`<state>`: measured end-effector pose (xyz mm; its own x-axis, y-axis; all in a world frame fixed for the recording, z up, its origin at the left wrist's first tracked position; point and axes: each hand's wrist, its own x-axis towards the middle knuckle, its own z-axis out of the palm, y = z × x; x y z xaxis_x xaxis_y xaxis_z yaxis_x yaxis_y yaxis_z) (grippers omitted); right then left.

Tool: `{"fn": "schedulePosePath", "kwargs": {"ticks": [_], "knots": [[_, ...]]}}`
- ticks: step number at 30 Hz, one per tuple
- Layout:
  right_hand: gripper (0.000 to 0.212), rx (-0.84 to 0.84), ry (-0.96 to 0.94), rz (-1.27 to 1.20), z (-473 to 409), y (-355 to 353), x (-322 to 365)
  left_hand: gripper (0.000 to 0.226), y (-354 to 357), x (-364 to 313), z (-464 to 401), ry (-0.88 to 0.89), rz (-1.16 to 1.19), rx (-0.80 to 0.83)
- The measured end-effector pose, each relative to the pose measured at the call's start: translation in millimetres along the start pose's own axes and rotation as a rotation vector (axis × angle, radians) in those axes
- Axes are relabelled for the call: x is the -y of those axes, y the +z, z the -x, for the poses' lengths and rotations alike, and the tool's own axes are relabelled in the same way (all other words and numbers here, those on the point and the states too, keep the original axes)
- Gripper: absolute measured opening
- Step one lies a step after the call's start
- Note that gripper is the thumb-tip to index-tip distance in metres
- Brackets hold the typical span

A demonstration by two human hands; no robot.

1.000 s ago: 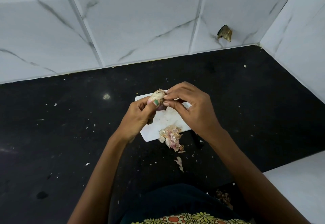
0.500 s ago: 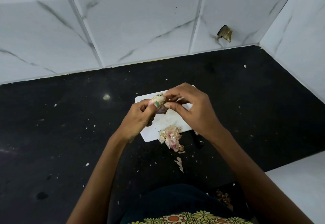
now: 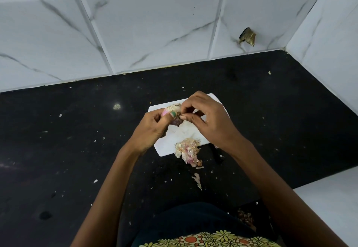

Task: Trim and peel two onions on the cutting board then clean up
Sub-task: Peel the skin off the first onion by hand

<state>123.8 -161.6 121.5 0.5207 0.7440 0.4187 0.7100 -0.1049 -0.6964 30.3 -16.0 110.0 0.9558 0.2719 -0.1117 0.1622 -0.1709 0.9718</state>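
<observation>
Now | L hand (image 3: 153,130) grips onion (image 3: 173,111) | R hand (image 3: 210,122) fingers pinch skin | peel pile (image 3: 187,149) on board (image 3: 166,146) edge

Both hands, the left hand (image 3: 153,128) and right hand (image 3: 211,122), are crowding the cutting board (image 3: 168,146) from above; a peel pile (image 3: 188,149) is blocking its near edge, while bare black counter (image 3: 67,149) is lying open left of it.

Glossy black counter (image 3: 58,149) — papery peels (image 3: 188,149).
</observation>
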Motion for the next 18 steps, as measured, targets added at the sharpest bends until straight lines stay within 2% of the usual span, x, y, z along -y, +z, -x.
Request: {"fn": "schedulePosePath", "kwargs": {"ticks": [4,8,13,18], "knots": [[0.006,0.069,0.061,-0.018,1,1,1,0.030,-1,4,-1,0.005,-0.009,0.007],[0.003,0.164,0.180,-0.061,6,0,-1,0.036,-5,11,-5,-0.042,0.133,-0.036],[0.015,-0.047,0.189,-0.177,9,-2,7,0.037,-6,19,-6,-0.055,0.168,-0.050],[0.013,-0.154,0.047,-0.056,2,3,8,0.040,-2,18,-4,-0.037,0.150,-0.015]]}}
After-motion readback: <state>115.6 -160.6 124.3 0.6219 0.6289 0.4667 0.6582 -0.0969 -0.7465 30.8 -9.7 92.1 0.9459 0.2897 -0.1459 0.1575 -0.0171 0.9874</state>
